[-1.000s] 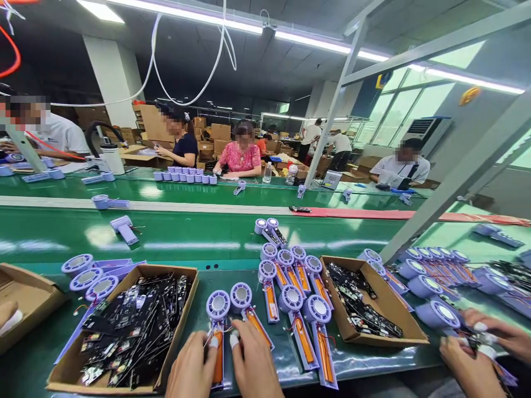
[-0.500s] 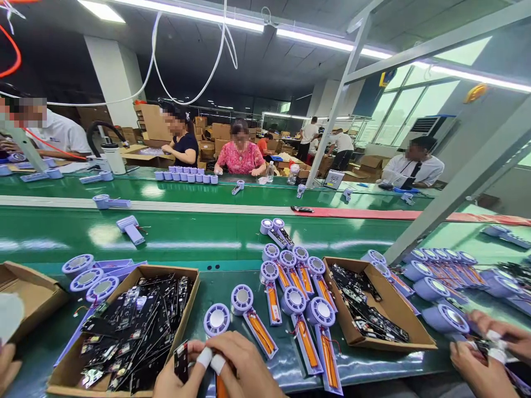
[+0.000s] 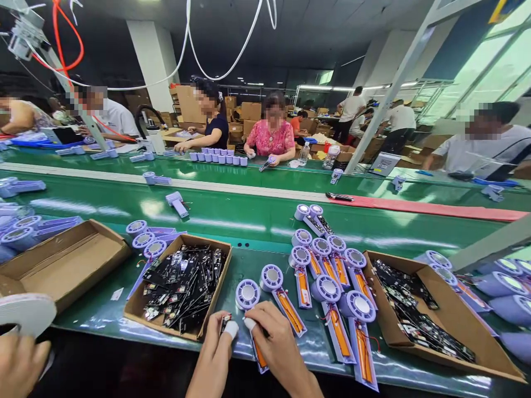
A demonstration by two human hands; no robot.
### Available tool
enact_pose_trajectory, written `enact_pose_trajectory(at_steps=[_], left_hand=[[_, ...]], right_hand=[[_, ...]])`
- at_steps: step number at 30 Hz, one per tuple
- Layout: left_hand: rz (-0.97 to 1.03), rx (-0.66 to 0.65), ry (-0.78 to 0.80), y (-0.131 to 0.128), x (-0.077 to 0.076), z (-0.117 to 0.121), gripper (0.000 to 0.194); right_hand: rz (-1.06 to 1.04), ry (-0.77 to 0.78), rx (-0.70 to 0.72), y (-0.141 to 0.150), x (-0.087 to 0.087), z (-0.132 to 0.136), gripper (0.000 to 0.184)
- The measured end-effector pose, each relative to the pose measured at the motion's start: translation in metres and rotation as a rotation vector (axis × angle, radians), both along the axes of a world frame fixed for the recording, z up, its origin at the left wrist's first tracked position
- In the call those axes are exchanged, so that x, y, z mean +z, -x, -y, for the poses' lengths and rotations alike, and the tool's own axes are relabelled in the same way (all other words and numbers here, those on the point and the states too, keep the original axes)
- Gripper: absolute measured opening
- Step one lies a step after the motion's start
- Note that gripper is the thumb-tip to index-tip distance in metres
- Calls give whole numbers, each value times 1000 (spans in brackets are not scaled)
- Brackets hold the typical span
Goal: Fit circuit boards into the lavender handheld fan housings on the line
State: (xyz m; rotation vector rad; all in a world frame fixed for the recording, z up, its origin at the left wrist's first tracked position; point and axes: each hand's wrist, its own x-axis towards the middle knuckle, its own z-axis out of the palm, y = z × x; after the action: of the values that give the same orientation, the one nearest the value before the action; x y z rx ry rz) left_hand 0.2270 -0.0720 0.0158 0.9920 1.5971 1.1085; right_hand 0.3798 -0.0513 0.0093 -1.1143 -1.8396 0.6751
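Note:
My left hand [image 3: 212, 356] pinches a small black circuit board [image 3: 225, 323] with a bit of red wire. Both hands have white wrapped fingertips. My right hand [image 3: 279, 345] lies just beside it, over a lilac fan body [image 3: 259, 354] with an orange strip; whether it grips that body is hidden. Its round head [image 3: 248, 294] lies just above my fingers. Several more such fans [image 3: 338, 331] lie to the right. A cardboard box of black circuit boards [image 3: 136, 301] stands left of my hands, and another [image 3: 454, 326] stands at the right.
A shallow cardboard tray [image 3: 62, 262] sits at the left, and a co-worker's hand [image 3: 19, 365] holds a white roll [image 3: 27, 312] at the lower left. A green conveyor belt [image 3: 265, 221] runs across beyond the bench, with seated co-workers past it.
The view has swung left, bringing the left tray and co-worker further in. My hands have moved apart, and the small board stays in my left hand. The hands at the right have left the view.

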Motion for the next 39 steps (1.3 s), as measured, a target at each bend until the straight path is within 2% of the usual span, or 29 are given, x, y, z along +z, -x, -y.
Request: enact_pose_trajectory(at_steps=[3,6,12,16,19,22,24,26,28,33,35,39], left_hand=[[-3,-138,88,-1,0,6,40],[12,-157,92,-1,1,7,43],[-147,-241,-81,-3,7,5,45],[-292,-302,-160,-6,9,7,41],[-417,-313,-243,-7,0,12,36],[-589,-313,-311,-4,-13,16,35],[-668,-374,-325,2,-16,17,35],[-681,-483,-325,9,-11,15,34],[-640,-570,-317,13,2,11,33],[-528,-663,-314,14,33,2,31],[-501,-689,-314,14,38,-1,32],[-479,-696,-297,19,35,-3,33]], right_hand=[[66,-23,-15,0,3,3,24],[115,-38,-29,1,7,4,23],[320,-63,-53,3,21,4,19],[476,-159,-65,6,26,6,20],[519,-186,-79,10,25,8,21],[482,-122,-91,11,21,9,20],[402,-58,-53,7,20,8,20],[294,20,21,1,20,4,22],[208,94,83,-6,24,0,22],[113,173,201,-17,39,-7,19],[119,181,231,-16,42,-8,19],[162,170,186,-11,38,-8,18]])
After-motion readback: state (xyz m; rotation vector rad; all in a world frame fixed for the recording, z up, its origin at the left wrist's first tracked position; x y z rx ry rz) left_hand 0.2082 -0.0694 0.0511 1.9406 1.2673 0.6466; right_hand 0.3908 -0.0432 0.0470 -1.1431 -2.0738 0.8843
